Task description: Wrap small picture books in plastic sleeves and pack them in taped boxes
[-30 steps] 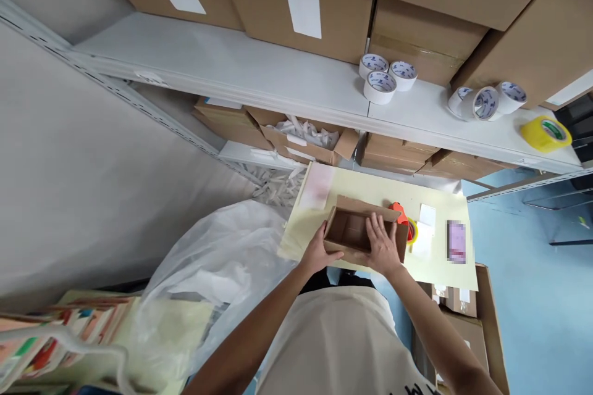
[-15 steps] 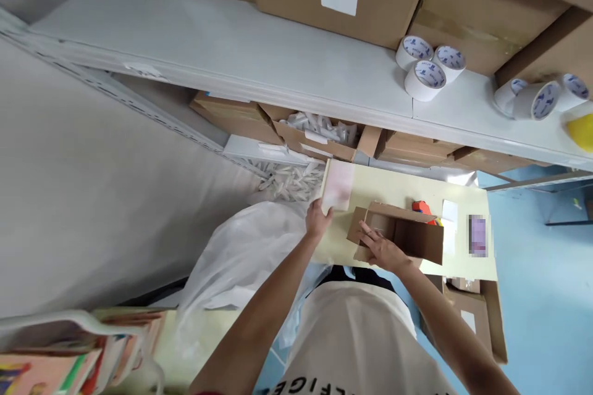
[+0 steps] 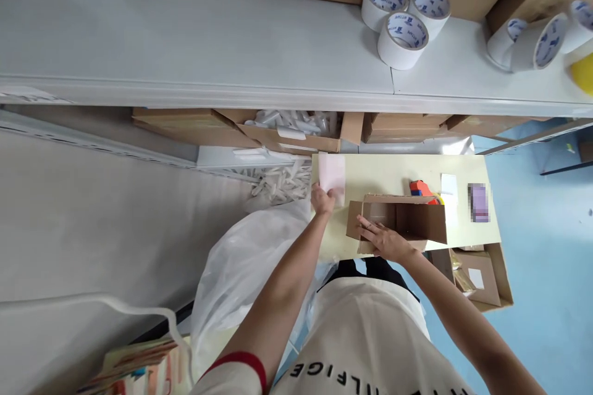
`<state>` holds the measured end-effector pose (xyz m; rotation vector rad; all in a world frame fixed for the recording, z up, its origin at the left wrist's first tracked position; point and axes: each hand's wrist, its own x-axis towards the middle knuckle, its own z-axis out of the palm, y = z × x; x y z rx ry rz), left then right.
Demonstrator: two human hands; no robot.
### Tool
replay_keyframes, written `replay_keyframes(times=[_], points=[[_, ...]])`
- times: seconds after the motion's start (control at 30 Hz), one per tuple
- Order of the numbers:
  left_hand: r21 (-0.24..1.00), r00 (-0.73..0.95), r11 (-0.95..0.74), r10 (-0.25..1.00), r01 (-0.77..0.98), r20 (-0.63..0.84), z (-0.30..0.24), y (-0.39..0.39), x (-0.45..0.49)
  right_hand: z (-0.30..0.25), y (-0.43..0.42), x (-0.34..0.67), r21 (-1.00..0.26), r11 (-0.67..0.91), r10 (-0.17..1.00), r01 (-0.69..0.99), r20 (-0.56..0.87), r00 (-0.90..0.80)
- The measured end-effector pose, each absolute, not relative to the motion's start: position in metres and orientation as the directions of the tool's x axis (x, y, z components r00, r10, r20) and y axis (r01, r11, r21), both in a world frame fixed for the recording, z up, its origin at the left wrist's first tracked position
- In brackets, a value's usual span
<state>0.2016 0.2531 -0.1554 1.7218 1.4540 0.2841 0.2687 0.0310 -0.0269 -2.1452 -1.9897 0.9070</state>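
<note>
A box (image 3: 417,222) is laid open on the table (image 3: 384,173), and its near left corner is pressed by the right hand (image 3: 385,241), fingers spread flat. Left of the box, a sheet (image 3: 332,174) is pinched at its near edge by the left hand (image 3: 323,200). A red dispenser (image 3: 419,187) is seen just behind the box.

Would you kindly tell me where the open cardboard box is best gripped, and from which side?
Probably its near wall, from the person's side: the cardboard box lies open with flaps spread, the right hand rests flat on that edge, and an orange tape dispenser crowds the far side.
</note>
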Motion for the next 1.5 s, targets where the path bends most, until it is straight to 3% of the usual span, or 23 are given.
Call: replay_keyframes(times=[0.17, 0.33, 0.47, 0.63, 0.8, 0.93, 1.03, 1.13, 1.33, 1.5], points=[[0.807, 0.287, 0.018, 0.93, 0.59, -0.23, -0.137, 0.249, 0.164, -0.026, 0.032, 0.273, -0.449, -0.152, 0.918, 0.881, -0.394, -0.042], [0.903, 0.249, -0.154, 0.967, 0.401, 0.054, -0.093, 0.25, 0.118, -0.012, 0.034, 0.28, -0.533, -0.178, 0.888, 0.827, -0.45, -0.099], [0.896, 0.229, -0.267, 0.954, 0.354, 0.194, -0.049, 0.241, 0.108, 0.001, 0.029, 0.285, -0.578, -0.104, 0.917, 0.81, -0.372, -0.147], [0.883, 0.24, -0.332, 0.935, 0.333, 0.262, -0.009, 0.213, 0.121, -0.001, -0.003, 0.296, -0.576, -0.088, 0.975, 0.812, -0.216, -0.047], [0.852, 0.446, -0.354, 0.88, 0.385, 0.164, 0.014, 0.184, 0.143, -0.006, -0.061, 0.32, -0.53, -0.124, 0.983, 0.839, 0.05, 0.177], [0.815, 0.725, -0.4, 0.688, 0.42, -0.036, 0.028, 0.168, 0.168, -0.018, -0.104, 0.338, -0.449, -0.403, 0.832, 0.797, 0.184, 0.524], [0.8, 0.848, -0.423, 0.495, 0.425, -0.189, 0.03, 0.158, 0.189, -0.033, -0.12, 0.345, -0.506, -0.483, 0.77, 0.715, 0.144, 0.622], [0.799, 0.888, -0.436, 0.386, 0.414, -0.249, 0.025, 0.152, 0.205, -0.043, -0.125, 0.348, -0.561, -0.503, 0.774, 0.657, 0.046, 0.632], [0.784, 0.867, -0.412, 0.393, 0.464, -0.307, 0.008, 0.151, 0.22, -0.043, -0.124, 0.353, -0.501, -0.597, 0.744, 0.627, -0.052, 0.666], [0.671, 0.827, -0.501, 0.448, 0.546, -0.338, -0.01, 0.141, 0.235, -0.041, -0.127, 0.356, -0.452, -0.617, 0.749, 0.644, -0.086, 0.657]])
